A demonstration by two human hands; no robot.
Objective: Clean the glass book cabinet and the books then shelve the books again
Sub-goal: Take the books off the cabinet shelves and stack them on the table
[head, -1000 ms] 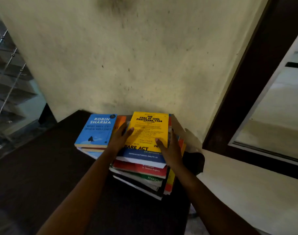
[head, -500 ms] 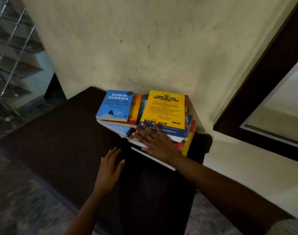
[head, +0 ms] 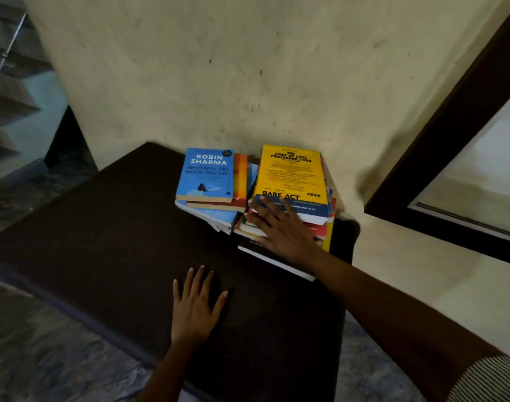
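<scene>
- Beyond the fingertips of both hands, two piles of books are borne by a dark table point(head: 103, 227), pushed up against a pale wall point(head: 248, 68).
- The right pile point(head: 320, 227) is topped by a yellow book point(head: 291, 175); red, white and yellow edges are seen beneath it, and a black book point(head: 272, 256) juts out at the bottom, under the right wrist.
- The left pile point(head: 213, 216), just beyond the left hand and apart from it, is topped by a blue book point(head: 207, 172), with an orange book point(head: 241, 181) showing beneath it.
- The right hand point(head: 280, 227) is laid on the near edges of the right pile, fingers straight and spread, the tips touching the yellow book's lower blue band.
- The left hand point(head: 194, 309) is pressed flat on the bare table top, fingers spread, nothing held.
- A striped sleeve point(head: 491, 378) is seen on the right arm.
- To the right of the right hand, a dark frame point(head: 451, 117) is set into the wall.
</scene>
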